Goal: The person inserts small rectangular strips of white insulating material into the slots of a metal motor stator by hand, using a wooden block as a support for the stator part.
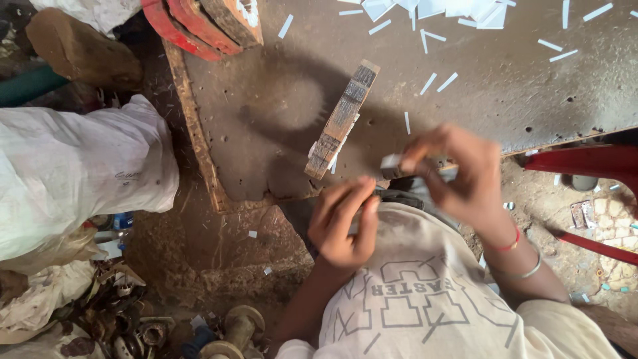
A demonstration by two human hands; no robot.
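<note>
At far left a bulging white sack (73,166) lies on the dirt, with rusty metal scrap (133,326) below it. The left hand (345,223) hovers just off the edge of the worn brown board (279,100), fingers held loosely together and empty as far as the blur allows. Just above it a narrow wooden block (342,119) rests tilted on the board, near both hands. The right hand (458,173) pinches a small pale strip (392,161) between thumb and fingertips, right at the board's edge. To handle it well, I judge the pinch should stay near the strip's end, with the left hand steadying the other end. More white strips (438,83) lie scattered over the board's far side, well apart from the hands. The block sits closest and could be knocked; a red frame (585,163) crowds the right.
</note>
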